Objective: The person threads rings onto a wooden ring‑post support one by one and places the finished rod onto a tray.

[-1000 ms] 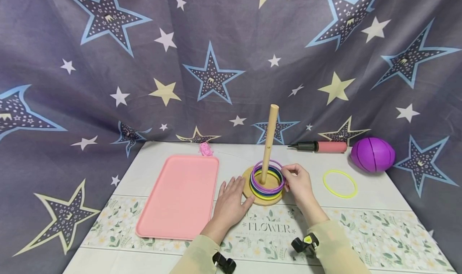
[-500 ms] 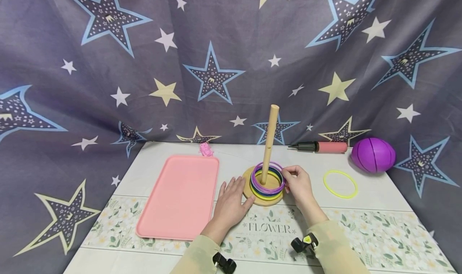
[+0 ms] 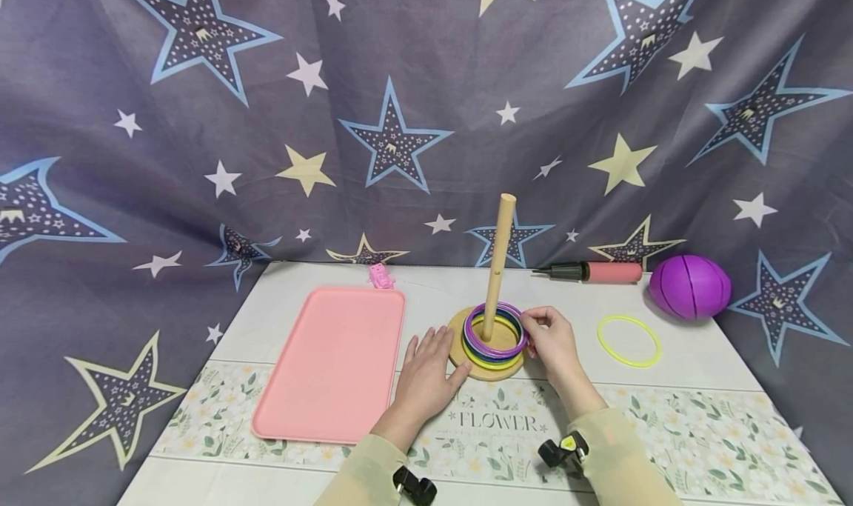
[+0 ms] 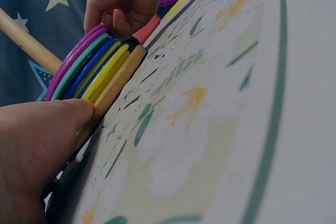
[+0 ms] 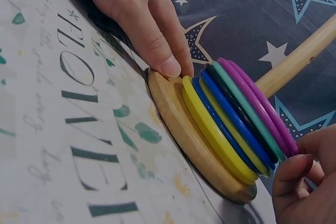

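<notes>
A wooden peg [image 3: 498,269] stands upright on a round wooden base [image 5: 181,114]. Around its foot lies a stack of plastic rings in yellow, blue, green and, on top, purple. My right hand [image 3: 552,343] pinches the right side of a purple ring [image 5: 264,103] between thumb and fingers. At the left of the base, my left hand [image 3: 426,376] lies with straight, spread fingers, its thumb touching the base's edge. In the left wrist view the left thumb [image 4: 73,109] is beside the lowest yellow ring [image 4: 107,74].
A pink tray [image 3: 333,365] lies left of the left hand, with a small pink object [image 3: 380,275] behind it. To the right, a yellow ring [image 3: 629,341] lies flat on the table. Behind are a pink-and-black hand pump [image 3: 596,272] and a purple ball [image 3: 689,287].
The far side of the top purple ring has sunk slightly, so it lies flatter on the stack. Both hands stay almost where they were.
</notes>
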Available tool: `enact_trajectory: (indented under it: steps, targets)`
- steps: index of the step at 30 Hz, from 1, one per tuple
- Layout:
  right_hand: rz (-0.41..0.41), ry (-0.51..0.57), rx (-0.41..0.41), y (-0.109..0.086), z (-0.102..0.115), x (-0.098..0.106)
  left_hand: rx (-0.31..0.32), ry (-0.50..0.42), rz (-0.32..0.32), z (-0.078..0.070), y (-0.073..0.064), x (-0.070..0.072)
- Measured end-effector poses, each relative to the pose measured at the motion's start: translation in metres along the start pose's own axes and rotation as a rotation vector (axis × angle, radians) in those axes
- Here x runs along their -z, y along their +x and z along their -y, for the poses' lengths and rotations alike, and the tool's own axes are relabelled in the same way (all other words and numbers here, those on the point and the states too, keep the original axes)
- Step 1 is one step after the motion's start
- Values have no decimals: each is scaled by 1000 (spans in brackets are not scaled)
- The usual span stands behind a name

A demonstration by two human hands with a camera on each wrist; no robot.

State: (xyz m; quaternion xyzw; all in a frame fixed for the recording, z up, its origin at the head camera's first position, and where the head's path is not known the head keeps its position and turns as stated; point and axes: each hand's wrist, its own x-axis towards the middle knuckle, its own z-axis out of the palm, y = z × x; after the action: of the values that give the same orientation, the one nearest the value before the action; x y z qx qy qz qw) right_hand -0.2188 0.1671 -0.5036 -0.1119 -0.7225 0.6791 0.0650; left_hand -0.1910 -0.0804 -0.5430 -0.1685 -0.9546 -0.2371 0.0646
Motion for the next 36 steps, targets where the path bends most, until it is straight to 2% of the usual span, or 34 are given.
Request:
enact_trajectory:
  steps: [12,23,36]
  targets:
    - [-24,22,3,0,-1,12,6,10,9,0,0,-1]
    - [-85,5,-9,-4,4,43,4,5,3,-1,0,0]
    - [-143,44,-20,-13,10,86,5,6,9,0,0,0]
